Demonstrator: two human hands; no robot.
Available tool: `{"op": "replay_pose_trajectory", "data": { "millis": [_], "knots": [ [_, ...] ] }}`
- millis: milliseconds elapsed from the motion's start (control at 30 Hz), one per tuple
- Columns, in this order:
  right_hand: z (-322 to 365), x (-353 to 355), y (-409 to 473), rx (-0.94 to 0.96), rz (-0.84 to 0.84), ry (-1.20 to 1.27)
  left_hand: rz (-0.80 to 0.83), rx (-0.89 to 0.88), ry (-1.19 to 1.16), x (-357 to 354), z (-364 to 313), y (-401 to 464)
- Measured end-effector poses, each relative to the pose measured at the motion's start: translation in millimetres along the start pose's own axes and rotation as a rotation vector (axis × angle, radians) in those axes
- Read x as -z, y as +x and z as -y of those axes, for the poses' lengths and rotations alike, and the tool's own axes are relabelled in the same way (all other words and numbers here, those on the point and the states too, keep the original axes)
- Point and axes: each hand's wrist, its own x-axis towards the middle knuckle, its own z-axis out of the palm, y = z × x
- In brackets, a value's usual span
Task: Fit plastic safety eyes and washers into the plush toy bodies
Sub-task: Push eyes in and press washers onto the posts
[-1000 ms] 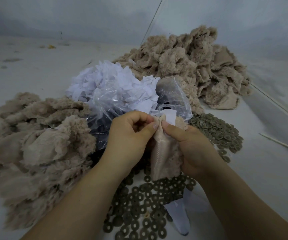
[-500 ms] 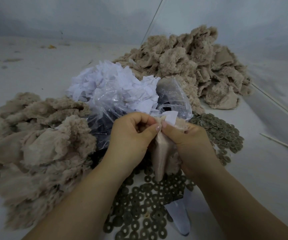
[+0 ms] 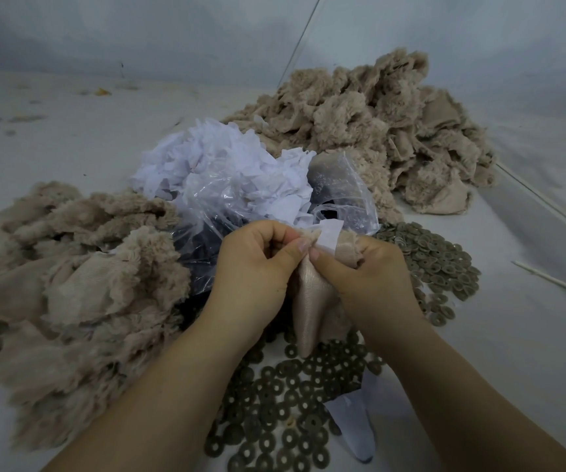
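A beige plush toy body (image 3: 303, 311), turned so its smooth woven backing faces out with fuzzy pile showing at its edges, hangs between both hands just above the middle of the work surface, its narrow lower end pointing down over a scatter of washers. The left hand (image 3: 254, 270) and the right hand (image 3: 366, 277) both pinch its upper edge, thumbs nearly touching tip to tip, fingers curled around the cloth; a small white paper scrap (image 3: 329, 236) sticks up at that edge. Flat olive-grey ring washers (image 3: 281, 417) lie spread beneath the wrists, and a second heap of washers (image 3: 434, 260) sits just right of the right hand. Behind the hands a clear plastic bag (image 3: 339, 199) holds dark pieces, with crumpled white paper (image 3: 220, 165) on it. Piles of beige plush bodies lie at the left (image 3: 70, 284) and far right (image 3: 377, 131). The surface (image 3: 70, 137) is pale grey, meeting a grey wall (image 3: 138, 32). No writing is legible.
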Motion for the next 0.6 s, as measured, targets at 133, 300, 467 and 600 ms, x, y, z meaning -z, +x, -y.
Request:
{"op": "replay_pose_trajectory", "data": {
  "millis": [133, 300, 467, 600],
  "knots": [
    [-2.3, -0.1, -0.2, -0.017, 0.039, 0.063, -0.003, 0.015, -0.002, 0.1, 0.2, 0.2],
    [-4.9, -3.2, 0.0, -0.154, 0.033, 0.271, -0.024, -0.001, -0.018, -1.2, 0.5, -1.1],
    [-4.6, -2.3, -0.6, -0.218, 0.031, 0.400, -0.007, -0.024, -0.068, -1.7, 0.4, -1.5],
    [-3.9, -1.1, -0.8, -0.131, -0.026, 0.269, 0.015, -0.029, -0.074, -1.7, -0.8, -2.4]
  ]
}}
